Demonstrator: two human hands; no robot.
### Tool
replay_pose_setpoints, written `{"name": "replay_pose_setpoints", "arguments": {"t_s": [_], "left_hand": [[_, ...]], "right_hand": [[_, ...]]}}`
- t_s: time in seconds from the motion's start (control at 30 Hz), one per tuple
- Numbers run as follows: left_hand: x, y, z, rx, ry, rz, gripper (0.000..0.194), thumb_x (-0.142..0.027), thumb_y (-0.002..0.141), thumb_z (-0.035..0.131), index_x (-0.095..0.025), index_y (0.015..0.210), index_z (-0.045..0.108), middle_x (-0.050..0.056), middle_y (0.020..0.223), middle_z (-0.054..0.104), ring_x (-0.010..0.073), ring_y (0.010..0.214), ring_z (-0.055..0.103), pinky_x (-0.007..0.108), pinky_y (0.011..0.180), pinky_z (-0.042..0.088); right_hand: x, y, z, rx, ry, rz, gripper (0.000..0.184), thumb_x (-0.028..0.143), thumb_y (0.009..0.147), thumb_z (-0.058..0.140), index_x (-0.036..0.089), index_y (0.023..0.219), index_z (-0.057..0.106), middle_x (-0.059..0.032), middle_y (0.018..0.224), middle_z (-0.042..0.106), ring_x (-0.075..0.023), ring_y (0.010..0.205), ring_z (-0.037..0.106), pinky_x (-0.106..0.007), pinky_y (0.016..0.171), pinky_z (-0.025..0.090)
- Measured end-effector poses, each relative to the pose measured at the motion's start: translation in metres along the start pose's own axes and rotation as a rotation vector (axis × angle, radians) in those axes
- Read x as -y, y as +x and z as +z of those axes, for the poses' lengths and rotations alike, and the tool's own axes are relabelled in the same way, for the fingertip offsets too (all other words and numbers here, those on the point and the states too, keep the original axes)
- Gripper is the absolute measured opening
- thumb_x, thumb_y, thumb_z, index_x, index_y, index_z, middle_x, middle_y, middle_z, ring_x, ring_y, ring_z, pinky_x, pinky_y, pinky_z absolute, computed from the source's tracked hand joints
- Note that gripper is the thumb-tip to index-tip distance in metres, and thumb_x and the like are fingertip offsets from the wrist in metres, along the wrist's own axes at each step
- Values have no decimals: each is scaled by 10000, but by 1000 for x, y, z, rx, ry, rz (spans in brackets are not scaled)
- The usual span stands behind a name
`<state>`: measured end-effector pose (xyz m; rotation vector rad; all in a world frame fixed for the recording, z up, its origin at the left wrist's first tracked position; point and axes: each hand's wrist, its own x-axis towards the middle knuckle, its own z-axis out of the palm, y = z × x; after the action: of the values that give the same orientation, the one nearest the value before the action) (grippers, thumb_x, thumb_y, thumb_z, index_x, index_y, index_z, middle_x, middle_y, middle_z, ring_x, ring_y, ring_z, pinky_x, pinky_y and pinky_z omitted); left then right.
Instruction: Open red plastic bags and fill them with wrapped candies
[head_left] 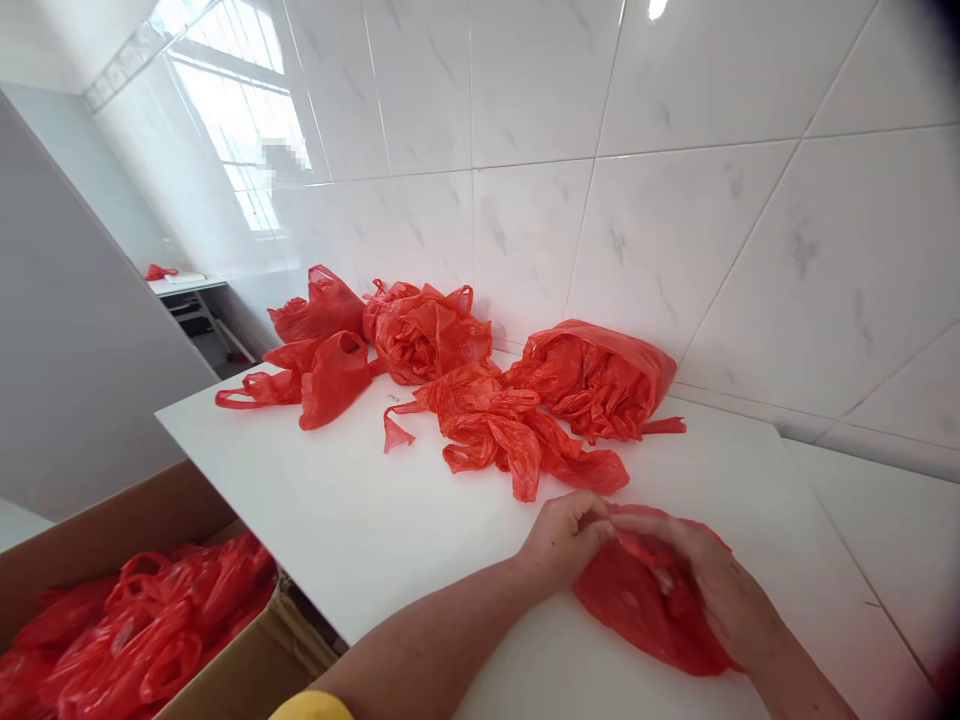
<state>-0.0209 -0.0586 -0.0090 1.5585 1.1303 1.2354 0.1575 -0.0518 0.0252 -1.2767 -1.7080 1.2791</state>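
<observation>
A red plastic bag (637,610) lies on the white tabletop (405,540) at the lower right, between my two hands. My left hand (566,540) pinches the bag's upper left edge with thumb and fingers. My right hand (712,575) reaches over the bag's right side, its fingers stretched toward the left hand and partly under the thin red film. The bag's mouth looks partly spread, with crumpled red plastic inside. Just beyond my left hand, a loose crumpled red bag (495,430) rests on the table.
Against the tiled wall (525,110) sit a stuffed red bag (600,380), another bundle (427,330) and several smaller red bags (330,370). A cardboard box (247,650) full of red bags stands below the table's left edge. A grey partition (82,300) rises at the far left.
</observation>
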Motion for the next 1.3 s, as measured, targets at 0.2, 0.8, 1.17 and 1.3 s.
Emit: {"name": "replay_pose_setpoints", "arguments": {"t_s": [0.2,0.8,1.17,1.3], "left_hand": [[-1,1,-6,79,-171,26,107,-246,755,651,-178,789,575,53,1134,619,190,1035,564,310,904,411],[-2,2,-10,263,-275,-238,176,-295,754,645,-165,761,527,-31,671,531,84,587,444,208,557,356],[-9,6,-26,-31,419,431,86,-118,813,538,-198,782,538,80,1081,569,209,1025,519,380,856,443],[-11,9,-39,-164,513,600,112,-104,828,538,-198,790,489,80,1087,561,224,1101,479,435,929,398]], "right_hand": [[3,-2,4,101,147,27,552,445,678,628,261,1193,554,-53,1080,628,-222,879,589,-326,750,500],[-20,6,12,-334,-342,-104,245,185,732,421,254,869,611,-7,907,667,-205,874,609,-337,765,480],[-3,-2,-14,-183,625,-14,173,304,723,683,221,873,654,-27,933,641,-191,854,605,-337,786,491],[-15,1,-43,-527,696,25,259,295,616,787,212,822,654,-10,829,654,-159,737,613,-308,711,507]]}}
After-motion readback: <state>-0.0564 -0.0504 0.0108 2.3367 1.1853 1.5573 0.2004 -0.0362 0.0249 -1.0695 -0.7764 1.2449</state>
